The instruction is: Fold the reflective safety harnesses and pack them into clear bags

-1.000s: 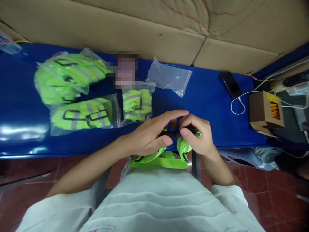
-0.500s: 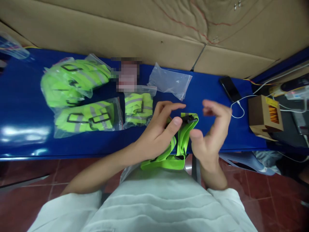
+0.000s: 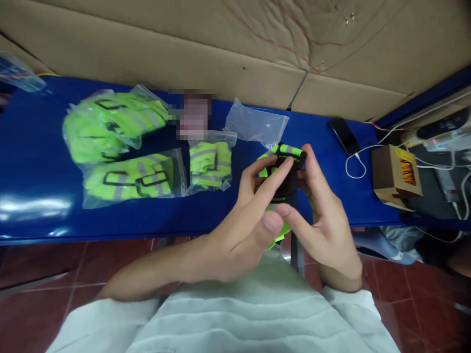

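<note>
Both hands are closed around a bundled neon-yellow reflective strap (image 3: pixel 292 150) with a black panel (image 3: pixel 287 185), just over the front part of the blue table. My left hand (image 3: pixel 250 220) lies across its left side, with fingers along the black panel and the thumb below. My right hand (image 3: pixel 322 211) grips the right side, its index finger at the upper corner and its thumb near the lower edge. Part of the strap hangs down behind the thumbs, toward my lap. The fingers hide some of the bundle.
Clear bags of folded neon-yellow straps (image 3: pixel 128 179) lie at left, with a smaller bag (image 3: pixel 210 164) nearer the middle. A flat clear plastic bag (image 3: pixel 255 122) lies behind my hands. At right are a phone (image 3: pixel 344 135) on a white cable and a cardboard box (image 3: pixel 393 174).
My hands, apart and loosely open before, have come together on the strap. The strap has been lifted and gathered, and its black panel now faces up.
</note>
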Tool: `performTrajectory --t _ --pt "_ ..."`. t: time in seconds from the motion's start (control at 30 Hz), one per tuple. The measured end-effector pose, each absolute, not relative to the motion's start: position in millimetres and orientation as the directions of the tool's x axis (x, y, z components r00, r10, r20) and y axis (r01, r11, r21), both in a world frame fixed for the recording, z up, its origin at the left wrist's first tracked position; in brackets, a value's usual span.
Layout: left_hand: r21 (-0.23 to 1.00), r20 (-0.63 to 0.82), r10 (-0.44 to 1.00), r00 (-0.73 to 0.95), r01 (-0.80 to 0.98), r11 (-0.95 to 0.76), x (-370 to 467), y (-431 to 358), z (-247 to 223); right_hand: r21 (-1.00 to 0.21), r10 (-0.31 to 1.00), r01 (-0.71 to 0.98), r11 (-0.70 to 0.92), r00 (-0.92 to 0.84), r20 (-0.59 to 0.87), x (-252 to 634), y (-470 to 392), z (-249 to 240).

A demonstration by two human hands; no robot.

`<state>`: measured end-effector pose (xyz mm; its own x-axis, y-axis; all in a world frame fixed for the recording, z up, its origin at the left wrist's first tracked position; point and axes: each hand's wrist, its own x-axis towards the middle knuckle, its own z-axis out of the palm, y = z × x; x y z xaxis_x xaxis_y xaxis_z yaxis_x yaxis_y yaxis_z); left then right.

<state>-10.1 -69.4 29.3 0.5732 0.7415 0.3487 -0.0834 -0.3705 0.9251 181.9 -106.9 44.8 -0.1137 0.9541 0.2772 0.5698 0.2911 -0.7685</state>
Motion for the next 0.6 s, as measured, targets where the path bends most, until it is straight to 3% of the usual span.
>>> performTrajectory --t 0.17,0.33,0.4,0.47,0.53,0.6 --pt "0.797 0.404 0.734 0.546 0.184 -0.575 -31 -57 41 -0.701 0.935 0.628 0.337 -0.140 0.324 194 -102 58" --pt "0.591 0.602 0.674 0.428 0.330 -0.736 -46 -38 60 -0.572 0.894 0.688 0.447 -0.322 0.311 210 -84 94" --pt "0.525 0.650 0.631 0.425 0.349 -0.776 -48 -26 76 -0.521 0.839 0.662 0.538 -0.480 0.256 216 -72 117" --pt "0.573 0.608 0.590 0.531 0.221 -0.789 -48 -13 94 -0.470 0.736 0.602 0.645 -0.656 0.170 221 -61 142" --pt "0.717 0.498 0.545 0.675 0.033 -0.696 -45 -1 109 -0.418 0.737 0.638 0.647 -0.663 0.129 223 -54 165" --pt "0.827 0.423 0.539 0.728 -0.068 -0.558 -40 9 115 -0.377 0.765 0.676 0.634 -0.618 0.178 222 -51 180"
